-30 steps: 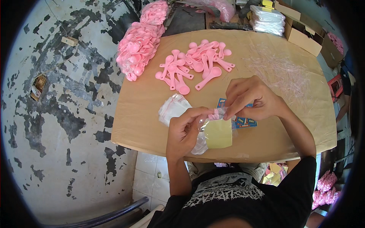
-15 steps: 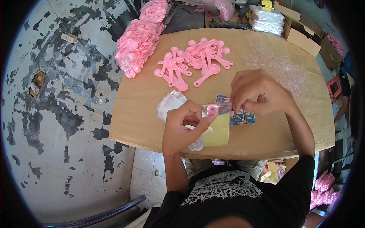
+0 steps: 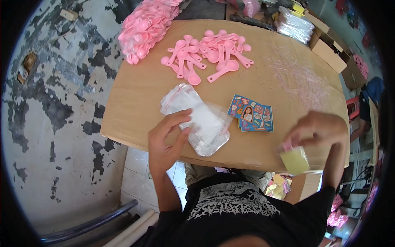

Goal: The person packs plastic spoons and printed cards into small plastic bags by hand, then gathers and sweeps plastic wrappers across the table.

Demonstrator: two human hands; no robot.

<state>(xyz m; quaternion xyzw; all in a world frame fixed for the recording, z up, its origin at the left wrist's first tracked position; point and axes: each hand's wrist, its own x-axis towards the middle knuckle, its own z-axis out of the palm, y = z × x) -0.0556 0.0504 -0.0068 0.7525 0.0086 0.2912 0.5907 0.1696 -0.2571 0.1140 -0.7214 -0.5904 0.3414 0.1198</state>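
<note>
The brown-covered worktop (image 3: 135,107) takes up most of the space before the person, and across its far-left corner bulges a large clear bag of pink spoons (image 3: 146,31). A loose pile of pink spoons (image 3: 222,45) lies nearer the middle of the far edge, bowls and handles crossing at all angles, with one spoon lying slantwise at its near side. A thin, tangled scatter of clear strips (image 3: 302,80) spreads along the right edge, while an open cardboard box (image 3: 327,57) stands by the far-right corner and a stack of clear packages (image 3: 294,24) sits just beyond the far edge. Left of centre, a fanned stack of clear sleeves (image 3: 207,123) reaches down close to the near edge. The left hand (image 3: 166,138) is above the left side of those sleeves, thumb and fingers spread with a gap between them and nothing seen in their grasp; whether the fingertips touch the sleeves I cannot tell. The right hand (image 3: 319,129) is toward the near-right corner, its thumb and fingers pinched on the top of a small clear packet (image 3: 294,160), which shows a yellow face and a blurred pink part above, and hangs tilted by the near edge. Between the hands, right of the sleeves, lies a little overlapping pile of blue printed cards (image 3: 251,115)
</note>
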